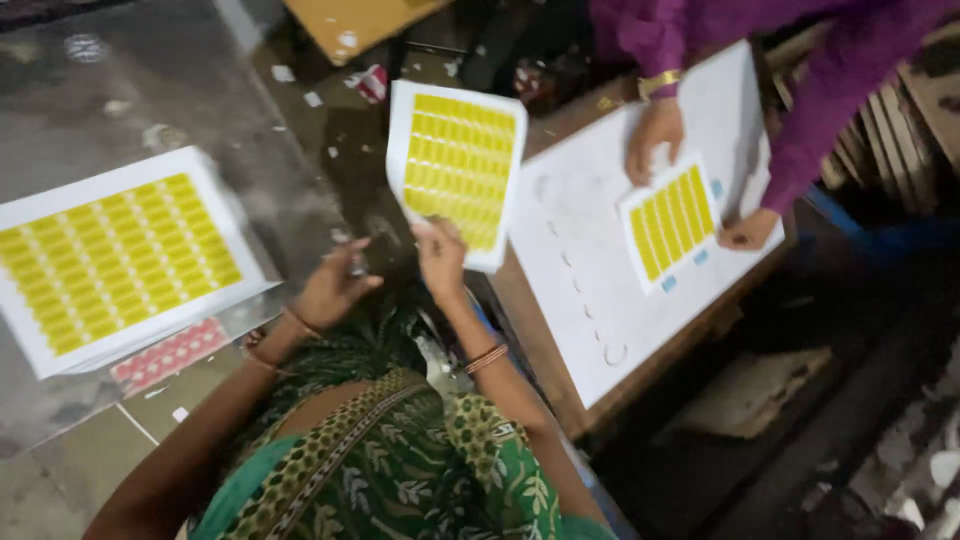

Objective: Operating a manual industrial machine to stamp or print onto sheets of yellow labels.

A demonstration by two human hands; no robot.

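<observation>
stack [120,260]: yellow label sheets piled on floor, far left; count unclear
left hand [335,288]: fingers spread, holding nothing, beside stack
right hand [441,258]: pinching bottom edge of one sheet [458,170], held up
board [600,270]: one small sheet [670,222], co-worker's two hands [655,135] on it

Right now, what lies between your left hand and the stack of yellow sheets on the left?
Head view: only bare grey floor between the left hand and the stack of yellow sheets.

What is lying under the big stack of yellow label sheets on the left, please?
A red-and-white patterned sheet pokes out from beneath the stack of yellow label sheets at its lower edge. The stack hides the rest of it and the floor beneath.
</observation>
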